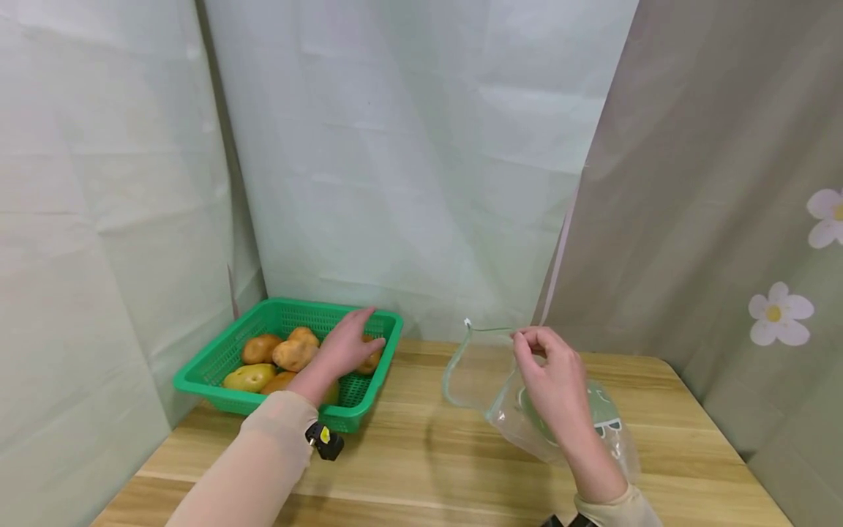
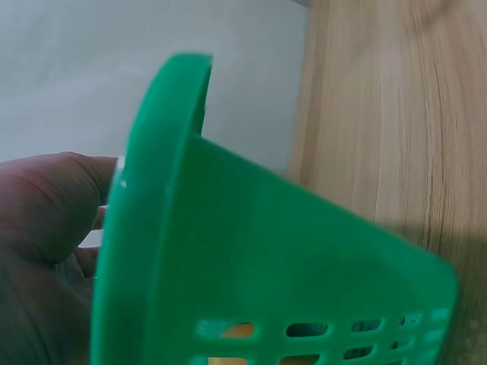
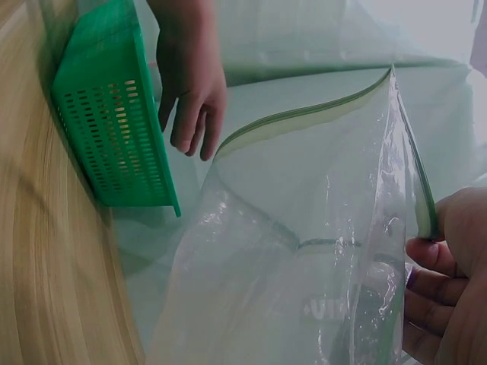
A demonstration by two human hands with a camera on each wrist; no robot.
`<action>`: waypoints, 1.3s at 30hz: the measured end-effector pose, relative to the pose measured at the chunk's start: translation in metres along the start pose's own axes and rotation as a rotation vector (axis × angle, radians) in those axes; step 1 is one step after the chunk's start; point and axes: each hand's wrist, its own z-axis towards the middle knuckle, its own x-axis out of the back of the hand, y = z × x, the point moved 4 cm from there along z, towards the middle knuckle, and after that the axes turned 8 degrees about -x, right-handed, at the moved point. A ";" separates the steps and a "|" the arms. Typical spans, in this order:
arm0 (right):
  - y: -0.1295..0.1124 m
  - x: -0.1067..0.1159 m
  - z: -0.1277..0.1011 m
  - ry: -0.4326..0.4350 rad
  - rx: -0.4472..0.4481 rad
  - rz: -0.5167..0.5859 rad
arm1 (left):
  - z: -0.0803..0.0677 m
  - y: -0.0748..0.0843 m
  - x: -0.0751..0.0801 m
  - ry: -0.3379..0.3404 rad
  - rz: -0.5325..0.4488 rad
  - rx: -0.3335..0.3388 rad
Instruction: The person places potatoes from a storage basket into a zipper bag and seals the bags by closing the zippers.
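My left hand (image 1: 345,344) reaches over the right end of a green plastic basket (image 1: 224,397), its fingers loosely extended. Beneath it lies a potato (image 1: 370,360), partly hidden; I cannot tell whether they touch. Several more potatoes (image 1: 296,353) lie in the basket. From the left wrist view, the basket wall (image 2: 251,243) hides part of that hand. A clear zip bag (image 1: 470,373) with a green seal strip stands with its mouth spread apart. Between thumb and fingertips, my right hand (image 1: 556,373) pinches the bag's rim, as the right wrist view also shows.
The wooden table (image 1: 395,468) carries both basket and bag, with the basket at the back left. Pale curtains (image 1: 421,161) hang directly behind the table and along its left. A flowered curtain (image 1: 711,219) hangs at the right.
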 end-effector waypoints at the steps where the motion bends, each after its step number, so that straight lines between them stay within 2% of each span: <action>1: 0.000 0.000 0.000 0.000 -0.001 0.001 | 0.001 -0.001 0.000 -0.011 0.000 0.006; 7: -0.001 -0.001 0.000 0.001 -0.008 0.001 | 0.005 -0.005 0.000 -0.074 0.005 0.045; 9: -0.002 0.000 0.000 0.004 -0.007 0.000 | 0.009 -0.011 -0.002 -0.086 0.012 0.050; 11: -0.003 0.000 0.000 0.007 -0.004 -0.003 | 0.018 -0.032 -0.012 -0.085 0.033 0.044; 15: -0.004 0.000 0.000 0.013 0.004 -0.005 | 0.044 -0.102 -0.051 -0.058 0.054 -0.028; 17: -0.004 0.000 0.000 0.014 0.008 -0.006 | 0.050 -0.121 -0.063 -0.047 0.065 -0.050; 18: -0.004 0.000 0.000 0.015 0.009 -0.006 | 0.048 -0.118 -0.061 -0.067 0.047 -0.040; 19: -0.004 0.000 0.000 0.016 0.010 -0.007 | 0.044 -0.107 -0.055 -0.082 0.041 -0.031; 22: -0.003 0.000 -0.001 0.019 0.012 -0.008 | 0.026 -0.058 -0.031 -0.119 0.036 -0.002; 24: -0.004 -0.001 -0.001 0.022 0.014 -0.008 | 0.014 -0.032 -0.019 -0.140 0.023 0.012; 26: -0.004 -0.001 -0.001 0.023 0.015 -0.006 | 0.009 -0.020 -0.014 -0.143 0.033 0.013; 30: -0.003 -0.001 -0.001 0.020 0.014 0.000 | 0.010 -0.024 -0.016 -0.169 0.040 0.047; 32: -0.004 -0.002 -0.001 0.020 0.014 0.001 | 0.014 -0.034 -0.021 -0.179 0.049 0.052; 35: -0.004 -0.002 -0.001 0.019 0.016 0.001 | 0.024 -0.062 -0.037 -0.153 0.085 0.031; 37: -0.004 -0.002 -0.001 0.017 0.016 0.002 | 0.026 -0.068 -0.042 -0.156 0.099 0.021; 39: -0.003 -0.001 -0.001 0.015 0.014 0.003 | 0.025 -0.067 -0.042 -0.155 0.092 0.017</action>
